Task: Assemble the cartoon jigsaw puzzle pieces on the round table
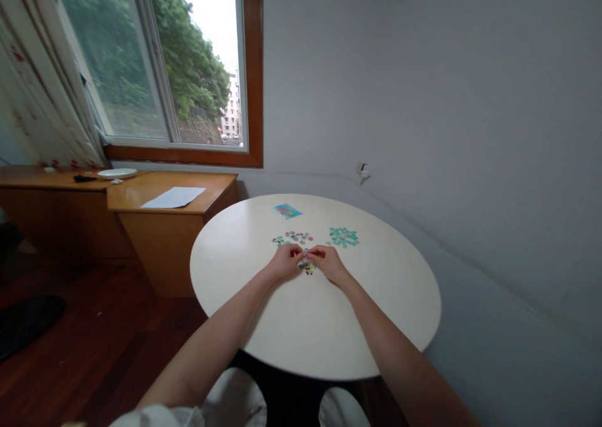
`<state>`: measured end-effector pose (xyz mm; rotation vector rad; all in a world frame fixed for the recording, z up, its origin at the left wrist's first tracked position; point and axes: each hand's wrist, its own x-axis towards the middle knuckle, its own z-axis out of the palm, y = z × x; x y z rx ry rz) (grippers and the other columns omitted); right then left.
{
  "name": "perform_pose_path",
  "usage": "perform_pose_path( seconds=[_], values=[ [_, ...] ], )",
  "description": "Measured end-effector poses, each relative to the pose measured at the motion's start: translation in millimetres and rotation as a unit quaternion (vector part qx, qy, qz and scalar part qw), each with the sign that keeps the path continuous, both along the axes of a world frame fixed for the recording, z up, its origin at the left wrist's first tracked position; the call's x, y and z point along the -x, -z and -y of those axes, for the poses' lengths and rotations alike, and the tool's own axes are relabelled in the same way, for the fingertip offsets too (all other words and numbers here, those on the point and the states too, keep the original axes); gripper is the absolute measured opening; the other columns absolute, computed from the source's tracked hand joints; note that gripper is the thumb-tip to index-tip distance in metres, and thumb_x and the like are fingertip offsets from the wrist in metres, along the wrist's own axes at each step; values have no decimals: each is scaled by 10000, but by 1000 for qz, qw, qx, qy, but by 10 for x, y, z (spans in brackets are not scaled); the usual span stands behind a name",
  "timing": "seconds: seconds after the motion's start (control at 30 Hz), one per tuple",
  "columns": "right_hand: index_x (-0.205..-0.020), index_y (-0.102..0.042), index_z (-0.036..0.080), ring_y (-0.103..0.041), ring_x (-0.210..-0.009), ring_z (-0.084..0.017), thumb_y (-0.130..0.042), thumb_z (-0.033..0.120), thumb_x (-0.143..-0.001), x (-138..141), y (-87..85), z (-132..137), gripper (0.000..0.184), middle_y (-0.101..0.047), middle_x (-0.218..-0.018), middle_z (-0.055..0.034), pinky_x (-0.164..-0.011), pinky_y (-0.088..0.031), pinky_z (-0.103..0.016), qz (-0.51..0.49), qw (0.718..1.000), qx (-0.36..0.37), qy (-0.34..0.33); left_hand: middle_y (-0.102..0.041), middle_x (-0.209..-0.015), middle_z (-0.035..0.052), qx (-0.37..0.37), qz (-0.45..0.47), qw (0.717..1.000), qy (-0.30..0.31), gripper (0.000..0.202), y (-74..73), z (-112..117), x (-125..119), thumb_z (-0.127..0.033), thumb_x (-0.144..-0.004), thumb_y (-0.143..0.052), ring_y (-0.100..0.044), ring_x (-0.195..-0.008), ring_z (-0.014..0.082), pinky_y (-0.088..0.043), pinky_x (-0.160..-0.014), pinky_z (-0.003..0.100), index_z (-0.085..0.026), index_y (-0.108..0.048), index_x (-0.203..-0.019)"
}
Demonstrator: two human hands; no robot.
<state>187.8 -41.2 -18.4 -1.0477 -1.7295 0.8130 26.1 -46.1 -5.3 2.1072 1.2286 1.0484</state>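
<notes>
Head view. At the middle of the round white table (329, 326), the left hand (285, 261) and right hand (329, 262) meet fingertip to fingertip over a small jigsaw cluster (307, 266), which lies on the tabletop between them. Each grip is pinched shut on an edge of that cluster, the left from its left side, the right from its right; the exact finger contact is too small to resolve. Just beyond the hands lies a scatter of mixed loose pieces (294, 237), with a separate teal pile (343, 236) to its right, and a blue picture card (288, 210) farther back. Beside the table stands a wooden cabinet (164, 239) bearing a sheet of paper (174, 197); a white plate (117, 173) sits on the counter under the window (188, 63). Judged from appearance, the cluster is light, thin, stiff card whose joints part easily if bent or lifted by one end; it is best held flat, by fingertips at opposite edges, or slid along the surface
</notes>
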Motion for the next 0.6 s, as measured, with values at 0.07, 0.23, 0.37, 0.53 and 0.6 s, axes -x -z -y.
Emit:
perform_pose_path(
  seconds=[0.07,0.23,0.37,0.53,0.6],
  values=[
    [-699,-651,145,-556,-613,-140,-613,366,-673,4,-4,6,226,-649,-655,-27,-590,-427,-262,3,1000,0,0,-592,-604,15,6,17,1000,10,279,-15,12,1,-335,-784,-507,-464,-574,102,-342,-544,215,-112,-648,-694],
    [-720,-667,147,-571,-642,-144,-613,337,-683,0,-18,18,201,-669,-692,-36,-618,-443,-264,19,1000,2,1,-562,-584,7,14,16,1000,10,264,-56,9,10,-314,-774,-501,-458,-587,103,-347,-551,213,-112,-619,-651],
    [-796,-693,137,-568,-659,-144,-645,322,-672,-43,-24,32,228,-669,-718,-41,-637,-457,-266,92,996,-2,-1,-530,-575,-5,23,5,999,-22,268,-70,-29,38,-295,-779,-461,-451,-591,103,-338,-555,217,-113,-591,-629],
    [-865,-713,155,-598,-793,-169,-693,267,-621,-100,18,32,269,-651,-848,-53,-730,-475,-273,151,988,-7,-7,-481,-531,-24,37,-11,999,-39,266,-44,-54,65,-287,-757,-451,-424,-554,98,-300,-533,225,-119,-569,-587],
    [-842,-718,156,-607,-806,-175,-680,267,-639,-119,36,23,234,-644,-857,-58,-753,-476,-283,158,987,-6,-6,-473,-527,-28,42,-18,998,-41,270,-29,-54,68,-291,-755,-448,-424,-554,97,-296,-534,226,-122,-567,-581]
  ],
)
